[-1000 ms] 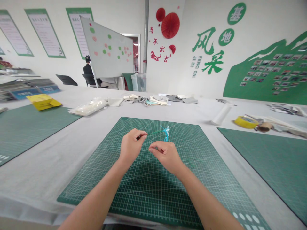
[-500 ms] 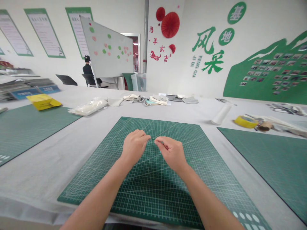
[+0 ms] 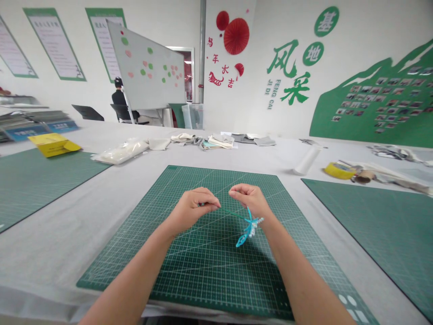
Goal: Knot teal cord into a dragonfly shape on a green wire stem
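My left hand [image 3: 196,208] is closed in a pinch on the end of a thin green stem, above the middle of the green cutting mat [image 3: 209,271]. The stem runs right to a light blue craft flower [image 3: 249,227] with blue loops and whitish bead-like bits, which hangs tilted in the air. My right hand [image 3: 251,198] is just above the flower, thumb and fingertips pressed together. One blue strand of the flower reaches up to this hand's underside. Whatever lies between the right fingertips is too small to make out. A small bluish bit shows within the left hand's curled fingers.
Further mats lie left [image 3: 40,180] and right [image 3: 379,225]. Along the table's back are a plastic-wrapped pack [image 3: 122,151], folded cloths [image 3: 219,141], a white roll [image 3: 307,160] and yellow tape [image 3: 339,170]. A yellow packet [image 3: 54,144] lies left. A person [image 3: 119,97] sits beyond.
My hands have moved apart from their near-touching pinch, the right one shifting rightward. The blue flower, hidden before, now shows below my right hand. The view has turned slightly right.
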The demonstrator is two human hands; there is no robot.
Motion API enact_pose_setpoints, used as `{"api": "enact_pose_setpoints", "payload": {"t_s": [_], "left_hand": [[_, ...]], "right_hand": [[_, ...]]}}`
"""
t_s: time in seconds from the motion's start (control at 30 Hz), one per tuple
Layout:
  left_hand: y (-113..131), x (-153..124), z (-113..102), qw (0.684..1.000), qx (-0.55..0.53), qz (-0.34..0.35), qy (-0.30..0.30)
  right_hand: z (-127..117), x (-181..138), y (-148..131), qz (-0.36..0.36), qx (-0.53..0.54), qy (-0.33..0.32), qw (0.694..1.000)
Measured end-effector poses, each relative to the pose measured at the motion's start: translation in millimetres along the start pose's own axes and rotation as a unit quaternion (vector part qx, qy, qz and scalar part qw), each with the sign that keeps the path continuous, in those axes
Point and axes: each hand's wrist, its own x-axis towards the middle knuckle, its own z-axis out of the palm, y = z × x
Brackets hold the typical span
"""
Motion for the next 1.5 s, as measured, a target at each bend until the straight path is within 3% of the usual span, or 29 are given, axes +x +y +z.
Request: {"api": "enact_pose_setpoints", "payload": {"t_s": [0.13, 0.3, 0.43, 0.6, 0.97, 1.1, 1.33, 1.5], "left_hand": [[-5, 2, -1, 0.993, -0.053, -0.050, 0.090], [-18, 2, 1, 0.971, -0.053, -0.116, 0.200], [-23, 1, 3, 0.967, 0.019, -0.134, 0.218], [-22, -1, 6, 0.960, 0.127, -0.120, 0.219], [-21, -5, 10, 0.918, 0.366, -0.043, 0.149], [-23, -3, 8, 0.907, 0.407, 0.003, 0.108], [-19, 0, 2, 0.924, 0.374, 0.070, 0.032], [-5, 0, 0, 0.965, 0.245, 0.086, -0.039]], "right_hand": [[12, -2, 4, -0.009, -0.025, -0.010, 1.000], [28, -10, 1, -0.033, -0.120, -0.074, 0.989], [39, -17, -3, -0.083, -0.189, -0.097, 0.974], [45, -24, -9, -0.104, -0.196, -0.111, 0.969], [48, -31, -18, -0.137, -0.186, -0.096, 0.968], [42, -29, -20, -0.144, -0.177, -0.055, 0.972], [20, -20, -23, -0.139, -0.158, 0.036, 0.977], [4, -13, -21, -0.110, -0.139, 0.054, 0.983]]}}
